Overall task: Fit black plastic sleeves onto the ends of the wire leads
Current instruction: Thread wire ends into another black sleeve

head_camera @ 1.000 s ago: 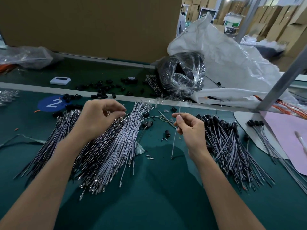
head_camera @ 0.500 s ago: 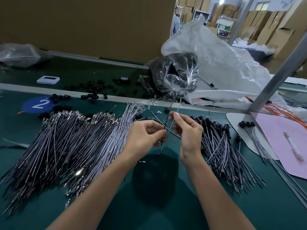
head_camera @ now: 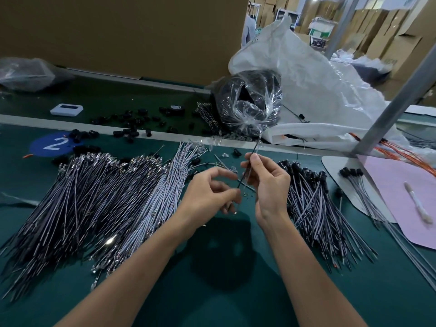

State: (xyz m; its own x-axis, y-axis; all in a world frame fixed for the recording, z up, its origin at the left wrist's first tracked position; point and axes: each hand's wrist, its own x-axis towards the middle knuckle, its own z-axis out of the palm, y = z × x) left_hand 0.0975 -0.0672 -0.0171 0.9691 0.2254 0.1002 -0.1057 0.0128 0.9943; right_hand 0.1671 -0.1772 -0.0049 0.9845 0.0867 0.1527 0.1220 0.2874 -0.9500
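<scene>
My right hand (head_camera: 267, 185) pinches a thin wire lead (head_camera: 255, 147) between thumb and forefinger and holds it upright above the green bench. My left hand (head_camera: 207, 192) is right beside it, its thumb and curled fingers closed on the lower part of the same lead, though this spot is blurred. A big fan of bare grey leads (head_camera: 106, 197) lies to the left. Leads with black sleeves fitted (head_camera: 311, 199) are piled to the right. Loose black sleeves (head_camera: 127, 133) are scattered along the bench's far rail.
A clear bag of black parts (head_camera: 250, 102) and a white sack (head_camera: 318, 90) stand behind my hands. A slanted metal post (head_camera: 389, 102), a pink sheet (head_camera: 401, 197) and orange wires (head_camera: 405, 154) are at the right. A blue "2" sticker (head_camera: 53, 143) marks the left.
My left hand left the bare-lead pile and came across to meet my right hand. Both hands now work on the lead, which my right hand has raised slightly.
</scene>
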